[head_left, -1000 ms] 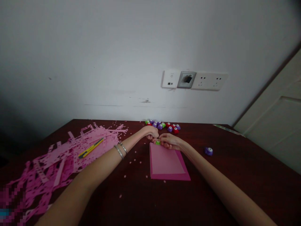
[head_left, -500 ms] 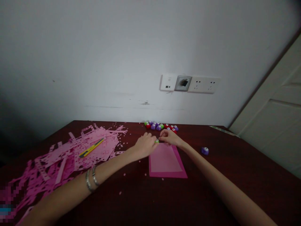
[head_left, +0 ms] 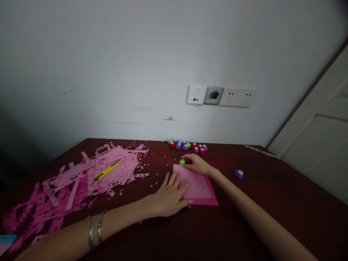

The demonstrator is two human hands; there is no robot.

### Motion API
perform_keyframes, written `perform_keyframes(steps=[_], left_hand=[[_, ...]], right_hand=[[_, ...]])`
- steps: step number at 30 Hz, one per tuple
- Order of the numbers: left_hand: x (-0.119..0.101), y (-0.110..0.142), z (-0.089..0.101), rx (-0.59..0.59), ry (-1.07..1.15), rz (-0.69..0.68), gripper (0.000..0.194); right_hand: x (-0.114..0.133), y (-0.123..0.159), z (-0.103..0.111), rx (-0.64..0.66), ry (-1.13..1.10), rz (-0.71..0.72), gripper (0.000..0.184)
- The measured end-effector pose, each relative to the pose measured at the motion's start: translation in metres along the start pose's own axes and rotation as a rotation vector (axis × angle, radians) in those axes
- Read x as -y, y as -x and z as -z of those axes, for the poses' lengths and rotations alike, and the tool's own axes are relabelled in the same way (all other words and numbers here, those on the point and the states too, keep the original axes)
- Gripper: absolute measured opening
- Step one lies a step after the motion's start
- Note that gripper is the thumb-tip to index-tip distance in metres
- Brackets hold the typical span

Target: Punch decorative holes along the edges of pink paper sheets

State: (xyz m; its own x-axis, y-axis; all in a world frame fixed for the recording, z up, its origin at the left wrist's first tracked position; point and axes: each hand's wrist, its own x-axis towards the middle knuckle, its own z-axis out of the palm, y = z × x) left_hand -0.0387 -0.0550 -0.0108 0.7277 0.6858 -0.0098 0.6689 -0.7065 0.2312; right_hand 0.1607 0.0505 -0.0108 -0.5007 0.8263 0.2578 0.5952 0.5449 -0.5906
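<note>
My left hand lies flat with its fingers spread over the left part of a light pink sheet. Beneath that sheet a darker pink sheet shows along the right and lower edges. At the far edge of the paper, my right hand has its fingers closed on a small green paper punch with a white top. Some of the punch's side is hidden by the fingers. Two metal bracelets circle my left wrist.
Several red, purple and green punches cluster near the wall. A lone purple punch sits to the right. On the left, a yellow utility knife rests on a heap of punched pink paper scraps. Wall sockets are above.
My left hand has left the green punch, moved toward me and flattened onto the paper. My right hand has shifted slightly left and now grips the punch.
</note>
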Motion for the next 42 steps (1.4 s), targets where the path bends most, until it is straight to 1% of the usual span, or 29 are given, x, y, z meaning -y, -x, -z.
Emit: perform_keyframes(steps=[5,10,14,18,22,26,30,35,42], left_hand=[[0.0,0.002,-0.001,-0.002,-0.004,-0.007,0.068],[0.001,0.005,-0.004,-0.012,-0.02,-0.027,0.066],[0.0,0.007,-0.005,-0.002,-0.013,-0.032,0.066],[-0.001,0.009,-0.004,-0.003,-0.008,-0.035,0.067],[-0.002,0.009,-0.002,-0.003,-0.021,-0.053,0.067],[-0.003,0.008,0.001,0.008,-0.031,-0.07,0.063],[-0.006,0.006,0.008,0.037,-0.025,-0.1,0.059],[-0.009,0.006,0.012,0.054,-0.012,-0.13,0.053],[-0.008,0.006,0.011,0.012,-0.04,-0.158,0.048]], right_hand=[[-0.001,0.004,0.0,-0.056,0.017,0.031,0.034],[-0.005,0.009,0.004,-0.114,-0.028,0.011,0.034],[-0.005,0.017,0.012,-0.192,-0.032,-0.017,0.038],[-0.009,0.035,0.026,-0.243,0.015,-0.074,0.037],[-0.023,0.063,0.042,-0.281,0.164,-0.084,0.033],[-0.037,0.095,0.055,-0.237,0.254,-0.141,0.033],[-0.044,0.118,0.062,-0.175,0.292,-0.21,0.035],[-0.045,0.134,0.067,-0.165,0.335,-0.233,0.036],[-0.047,0.148,0.078,-0.157,0.386,-0.256,0.035]])
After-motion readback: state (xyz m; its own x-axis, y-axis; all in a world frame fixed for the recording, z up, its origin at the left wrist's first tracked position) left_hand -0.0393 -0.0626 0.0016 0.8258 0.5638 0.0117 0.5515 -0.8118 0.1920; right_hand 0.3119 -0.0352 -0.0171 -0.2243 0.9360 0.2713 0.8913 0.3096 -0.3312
